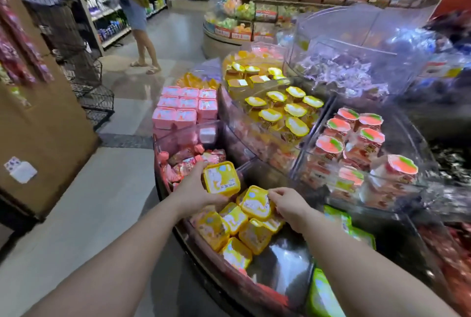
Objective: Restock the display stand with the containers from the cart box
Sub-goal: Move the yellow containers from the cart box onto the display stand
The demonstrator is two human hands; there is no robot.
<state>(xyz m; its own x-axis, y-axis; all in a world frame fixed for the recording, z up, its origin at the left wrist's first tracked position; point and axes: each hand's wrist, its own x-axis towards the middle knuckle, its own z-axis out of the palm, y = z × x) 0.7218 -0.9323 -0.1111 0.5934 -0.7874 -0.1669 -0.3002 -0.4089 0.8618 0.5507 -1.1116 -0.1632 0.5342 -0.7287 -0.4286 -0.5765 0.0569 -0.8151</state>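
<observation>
My left hand (195, 189) grips a yellow square container (221, 178) and holds it above the lower compartment of the round display stand (204, 260). My right hand (290, 204) holds a second yellow container (256, 202) by its right edge, over a heap of several more yellow containers (234, 230) lying tilted in that compartment. To their right, part of the compartment's shiny floor (283, 263) shows. The cart box is a big brown cardboard box (43, 123) at the left.
Around the stand sit pink tubs (187, 107), yellow-lidded cups (280, 107), peach-lidded cups (354, 138), green packs (328, 293) and red wrapped sweets (183, 163), divided by clear plastic walls. Wire baskets (91, 92) stand on the floor at left. A person (137, 15) stands in the far aisle.
</observation>
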